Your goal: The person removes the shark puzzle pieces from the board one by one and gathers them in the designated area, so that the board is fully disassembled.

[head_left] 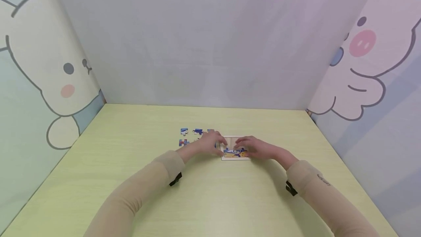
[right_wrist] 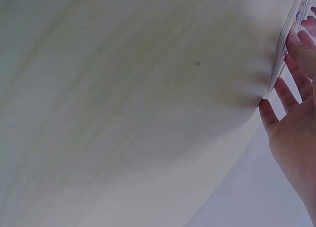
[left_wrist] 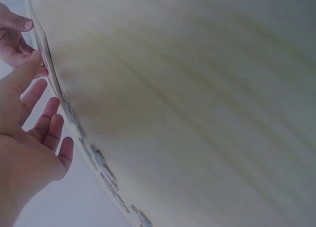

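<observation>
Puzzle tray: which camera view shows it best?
Head: the puzzle tray shows its upper face, pieces in its near half, though the left hand and right hand overlap its sides. Left wrist: nearly edge-on, a thin sliver at upper left. Right wrist: steeply foreshortened at upper right, partly behind the right hand.

table (head_left: 217, 196) under the fingers (left_wrist: 67, 153): smooth wood-look grain, kinda soft sheen | puzzle tray (head_left: 235, 159) between the fingers: looks like plain wood inside | sleeves (head_left: 138, 182) behind the fingers: matt stretchy-looking cloth | backdrop (head_left: 210, 46) beyond the fingers: matt cloth, lightly creased
</observation>
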